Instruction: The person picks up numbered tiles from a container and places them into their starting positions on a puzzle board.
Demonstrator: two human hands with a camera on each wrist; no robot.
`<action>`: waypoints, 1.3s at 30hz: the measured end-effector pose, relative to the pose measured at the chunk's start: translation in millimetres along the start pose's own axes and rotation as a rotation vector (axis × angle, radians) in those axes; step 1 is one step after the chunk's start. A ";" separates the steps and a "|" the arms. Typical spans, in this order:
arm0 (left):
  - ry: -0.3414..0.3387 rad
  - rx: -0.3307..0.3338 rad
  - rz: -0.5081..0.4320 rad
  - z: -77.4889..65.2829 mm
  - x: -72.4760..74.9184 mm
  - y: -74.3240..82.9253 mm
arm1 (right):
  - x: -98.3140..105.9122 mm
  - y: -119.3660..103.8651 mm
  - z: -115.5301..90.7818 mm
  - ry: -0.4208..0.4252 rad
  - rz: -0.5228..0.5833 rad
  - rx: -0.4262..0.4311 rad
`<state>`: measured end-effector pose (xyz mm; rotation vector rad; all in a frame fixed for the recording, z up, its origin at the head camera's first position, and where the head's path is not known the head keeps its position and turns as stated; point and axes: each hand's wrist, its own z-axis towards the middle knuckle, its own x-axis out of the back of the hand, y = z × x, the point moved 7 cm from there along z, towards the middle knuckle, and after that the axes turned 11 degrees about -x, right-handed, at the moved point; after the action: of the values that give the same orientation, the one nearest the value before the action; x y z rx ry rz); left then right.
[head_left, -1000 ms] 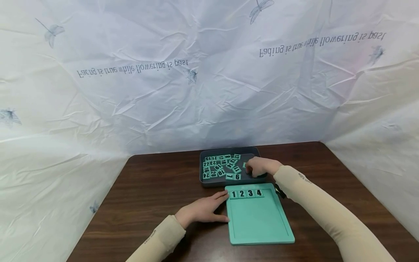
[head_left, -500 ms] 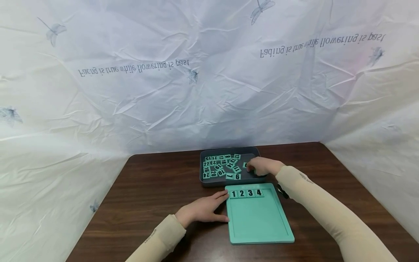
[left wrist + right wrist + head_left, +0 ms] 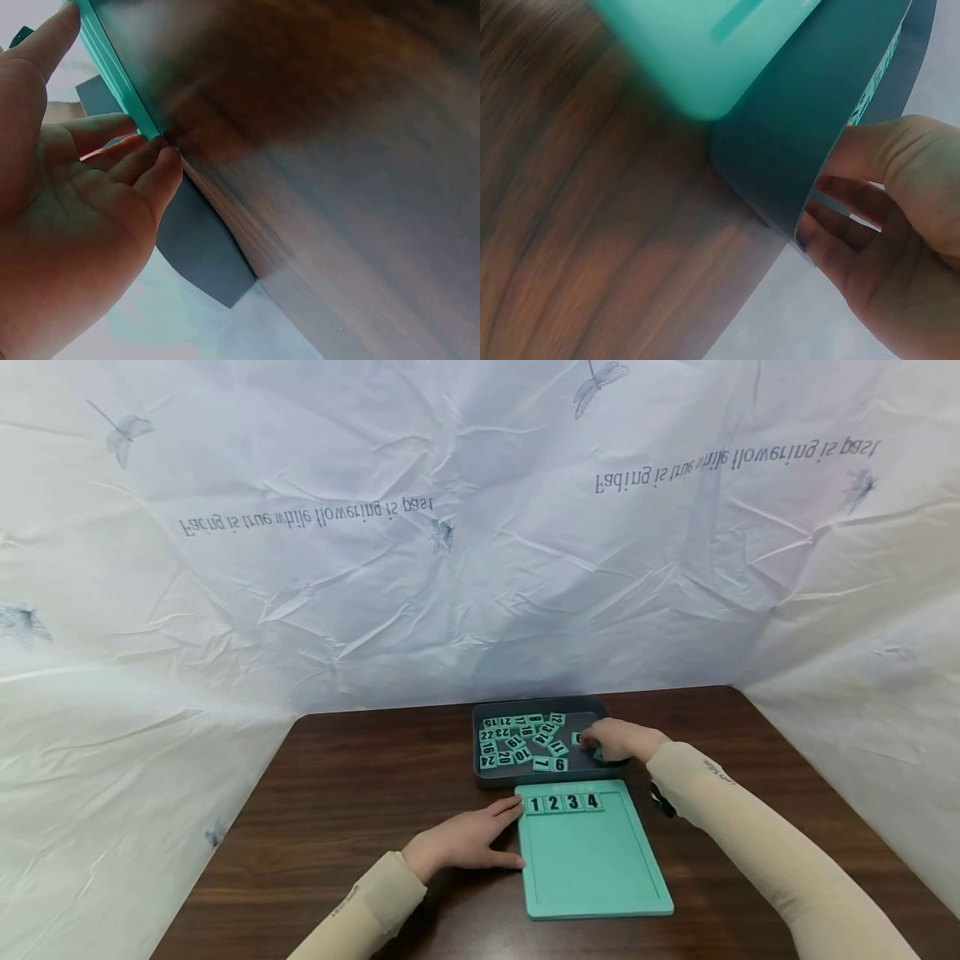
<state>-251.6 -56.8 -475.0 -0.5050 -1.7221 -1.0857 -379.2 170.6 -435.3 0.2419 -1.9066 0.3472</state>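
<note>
My left hand (image 3: 468, 839) lies along the left edge of a mint-green board (image 3: 585, 868), fingers extended. The left wrist view shows fingertips and thumb touching the board's rim (image 3: 120, 71). Number tiles 1, 2, 3 and 4 (image 3: 564, 803) form a row at the board's top. Behind it, a dark grey tray (image 3: 517, 781) holds several loose green number tiles (image 3: 517, 743). My right hand (image 3: 618, 741) reaches into the tray's right end, fingers bent downward. A green tile (image 3: 597, 753) shows partly beneath it. In the right wrist view the tray wall (image 3: 795, 127) hides the fingertips.
Both things rest on a dark brown wooden table (image 3: 360, 785). A pale printed sheet (image 3: 480, 593) hangs behind the table and along its sides. The tray's front wall stands close to the board's top edge.
The tray with its loose tiles has slid a little to the right, and my right hand has shifted right with it. The left hand and board are nearly unmoved.
</note>
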 end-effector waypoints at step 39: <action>-0.004 -0.010 -0.004 -0.4 2.2 0.3 | -6.9 43.1 -39.6 0.095 0.120 -0.160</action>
<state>-252.1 -57.3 -472.9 -0.5099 -1.7228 -1.0971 -356.3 224.8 -434.0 0.0044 -1.8482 0.2791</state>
